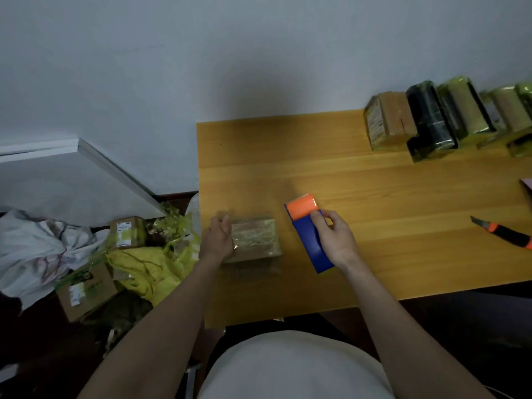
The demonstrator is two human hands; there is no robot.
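White shirt (288,367) nearest; my right hand (335,239) clamps tape dispenser (309,249), left hand (217,240) flat against box (256,240): risk, unpinned box skids off table (374,182) edge.

On the table (374,182), the parcel (254,240) lies left of the tape dispenser (308,237).

Wooden table (374,180) against pale wall (201,53)
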